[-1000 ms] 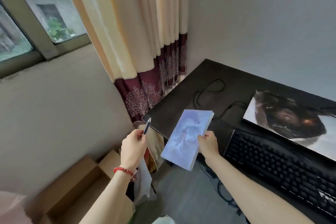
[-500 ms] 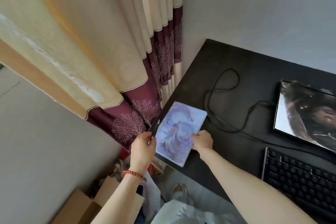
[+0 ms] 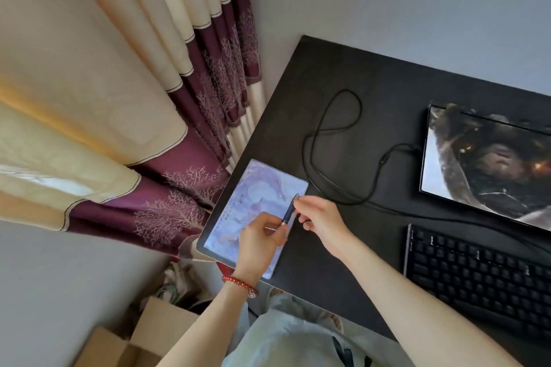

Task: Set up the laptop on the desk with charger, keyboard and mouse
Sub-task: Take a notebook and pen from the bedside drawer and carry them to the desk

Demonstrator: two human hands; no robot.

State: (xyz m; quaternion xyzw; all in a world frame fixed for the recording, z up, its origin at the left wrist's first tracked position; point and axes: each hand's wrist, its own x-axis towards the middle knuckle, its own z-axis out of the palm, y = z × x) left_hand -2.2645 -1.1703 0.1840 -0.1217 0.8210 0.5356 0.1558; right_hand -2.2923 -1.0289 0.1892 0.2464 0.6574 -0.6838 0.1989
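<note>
I see the laptop (image 3: 489,164) open and lit at right of frame on the table (image 3: 328,74), a cable (image 3: 334,128) running to its left edge, and the keyboard (image 3: 477,274) below it. No mouse in view. My left hand (image 3: 259,235) grips a pen (image 3: 288,211); my right hand (image 3: 320,217) pinches its tip over the notebook (image 3: 256,197) at the table's left edge. Judged mostly done; mouse unconfirmed.

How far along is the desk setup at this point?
Done: laptop on the desk with its screen lit and a cable running to it; keyboard in front. In hand: both hands, left and right, hold a pen over a notebook. Left: no mouse in view.
</note>
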